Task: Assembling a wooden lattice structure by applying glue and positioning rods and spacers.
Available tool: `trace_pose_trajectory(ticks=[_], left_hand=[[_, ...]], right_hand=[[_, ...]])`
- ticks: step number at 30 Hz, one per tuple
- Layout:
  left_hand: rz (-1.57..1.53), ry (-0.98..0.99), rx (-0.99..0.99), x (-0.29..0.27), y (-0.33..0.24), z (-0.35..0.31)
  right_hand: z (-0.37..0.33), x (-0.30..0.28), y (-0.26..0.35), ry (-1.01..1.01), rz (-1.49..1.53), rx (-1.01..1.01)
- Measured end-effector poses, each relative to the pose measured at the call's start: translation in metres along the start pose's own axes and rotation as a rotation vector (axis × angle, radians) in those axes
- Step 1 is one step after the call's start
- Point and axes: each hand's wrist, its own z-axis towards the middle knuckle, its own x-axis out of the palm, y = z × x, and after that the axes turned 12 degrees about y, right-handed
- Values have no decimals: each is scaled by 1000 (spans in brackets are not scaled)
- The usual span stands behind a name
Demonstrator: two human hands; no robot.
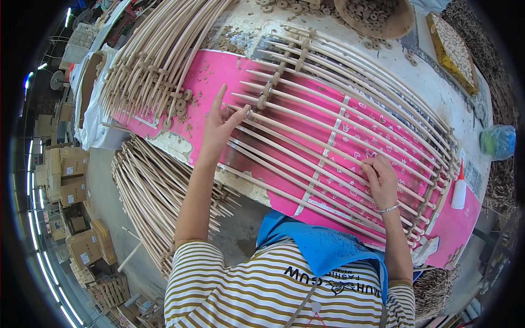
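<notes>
This was a workshop, apparently a small factory hall. Bundled pale rods (164,46) lay heaped at eleven o'clock on a worn, pink-covered counter (219,68), and a slatted rack (266,93) of such rods lay across its middle. At one o'clock, a bowl (395,31) held loose rings (374,13); at three was a red-tipped squeeze bottle (459,194). Cartons (74,164) stood stacked at nine, with strip lights (47,277) at eight.
</notes>
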Motion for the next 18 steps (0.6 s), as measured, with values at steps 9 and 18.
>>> trace_pose_trajectory(ticks=[9, 18], left_hand=[[-65, -41, 1, 9, 0, -5], [417, -117, 26, 5, -2, -12]], right_hand=[[0, -2, 8, 5, 39, 42], [0, -3, 3, -32, 38, 19]])
